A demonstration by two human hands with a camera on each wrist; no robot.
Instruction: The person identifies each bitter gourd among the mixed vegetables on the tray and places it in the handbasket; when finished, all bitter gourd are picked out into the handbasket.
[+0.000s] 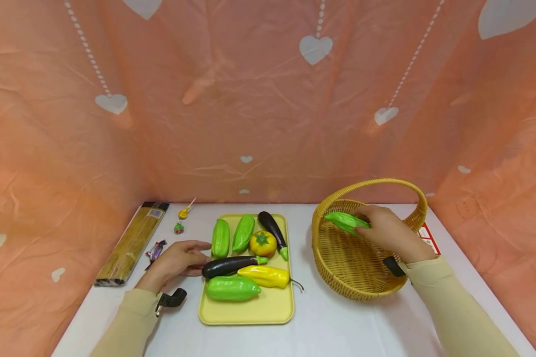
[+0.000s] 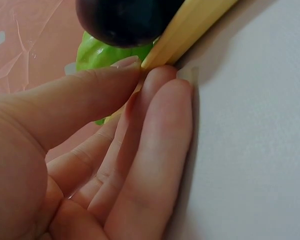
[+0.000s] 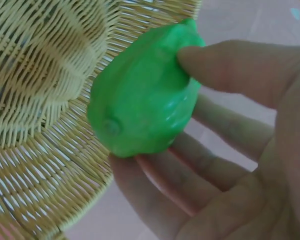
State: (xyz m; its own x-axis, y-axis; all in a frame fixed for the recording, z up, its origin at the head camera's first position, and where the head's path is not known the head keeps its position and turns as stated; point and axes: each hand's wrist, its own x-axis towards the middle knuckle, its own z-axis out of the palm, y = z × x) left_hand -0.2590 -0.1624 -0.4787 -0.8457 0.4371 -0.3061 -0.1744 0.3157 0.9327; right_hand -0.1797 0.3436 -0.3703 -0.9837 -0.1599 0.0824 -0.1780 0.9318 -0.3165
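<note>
My right hand (image 1: 386,230) holds a ridged, glossy green vegetable (image 1: 341,221) over the wicker basket (image 1: 339,282), near its far side. In the right wrist view the thumb lies on one side of this vegetable and the fingers curl under the other. At the left edge of the yellow tray (image 1: 247,315), my left hand (image 1: 178,260) pinches the rim between thumb and fingers. Close to these fingers on the tray lies a dark eggplant (image 1: 230,266). Also on the tray are a second eggplant (image 1: 273,233), a yellow pepper (image 1: 265,276), a tomato (image 1: 263,243) and green vegetables (image 1: 233,288).
Left of the tray lie a wrapped bundle of thin sticks (image 1: 134,243), a purple-wrapped candy (image 1: 155,251) and lollipops (image 1: 183,213). The basket's tall handle (image 1: 370,183) arches over it. A red and white card (image 1: 429,238) sits behind the basket's right side. Pink curtains (image 1: 268,124) enclose the table.
</note>
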